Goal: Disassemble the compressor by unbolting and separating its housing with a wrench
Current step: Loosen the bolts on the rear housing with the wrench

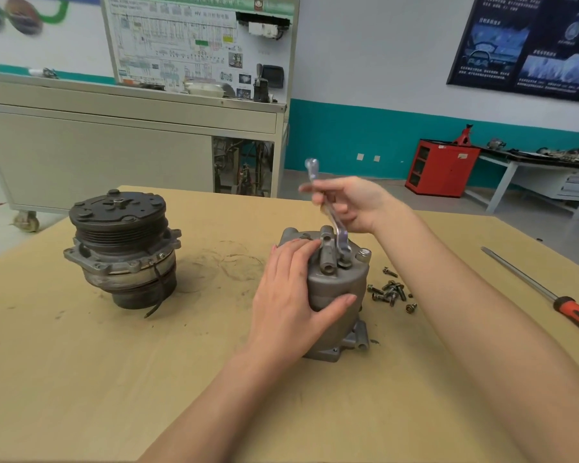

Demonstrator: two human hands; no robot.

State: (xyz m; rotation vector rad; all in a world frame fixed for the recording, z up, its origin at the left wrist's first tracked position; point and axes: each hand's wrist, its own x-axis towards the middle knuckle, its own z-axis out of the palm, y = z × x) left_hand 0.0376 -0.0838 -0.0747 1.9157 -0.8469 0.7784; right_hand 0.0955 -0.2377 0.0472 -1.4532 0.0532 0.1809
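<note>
A grey metal compressor housing [336, 289] stands upright on the table [114, 379] near the middle. My left hand [291, 295] wraps around its left side, thumb across the front and fingers over the top. My right hand [351, 203] grips the shaft of a silver wrench [331, 215], which is blurred. The wrench's lower end sits on a bolt [344, 264] on top of the housing. To the left stands the separated front part of the compressor [122, 248], with its dark pulley and clutch facing up.
Several loose bolts [390, 292] lie just right of the housing. A long screwdriver [549, 295] with a red and black handle lies at the table's right edge. Beyond the table are a grey training bench [131, 128], a red cabinet [443, 168] and a worktable [542, 172].
</note>
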